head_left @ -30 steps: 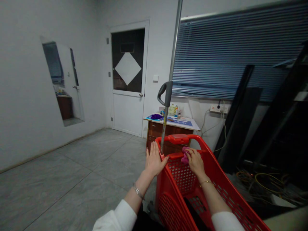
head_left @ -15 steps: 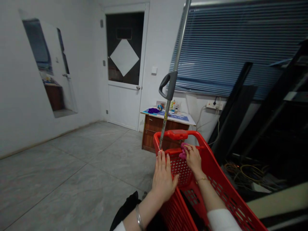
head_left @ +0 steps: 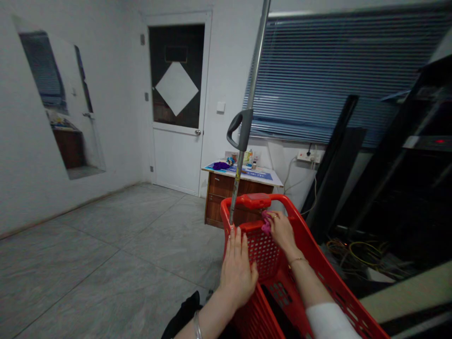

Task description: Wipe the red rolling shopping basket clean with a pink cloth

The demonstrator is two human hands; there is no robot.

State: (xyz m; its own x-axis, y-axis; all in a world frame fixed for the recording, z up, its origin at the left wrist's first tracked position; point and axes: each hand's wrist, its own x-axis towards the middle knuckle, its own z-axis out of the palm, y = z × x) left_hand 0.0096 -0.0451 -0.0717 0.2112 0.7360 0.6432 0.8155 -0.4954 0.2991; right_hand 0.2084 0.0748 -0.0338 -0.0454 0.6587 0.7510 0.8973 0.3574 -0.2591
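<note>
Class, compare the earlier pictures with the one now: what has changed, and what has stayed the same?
The left hand has drawn back toward the person, from beside the foot of the pole to nearer along the cart. Nothing was visibly grasped or let go. The right hand still holds the cloth at about the same place on the cart.

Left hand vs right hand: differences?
Left hand lies flat, fingers extended; right hand is curled on a pink cloth.
Left hand's wrist has a silver bangle; right hand's, a thinner gold-toned bracelet.
Shared: both are at the red cart.
</note>
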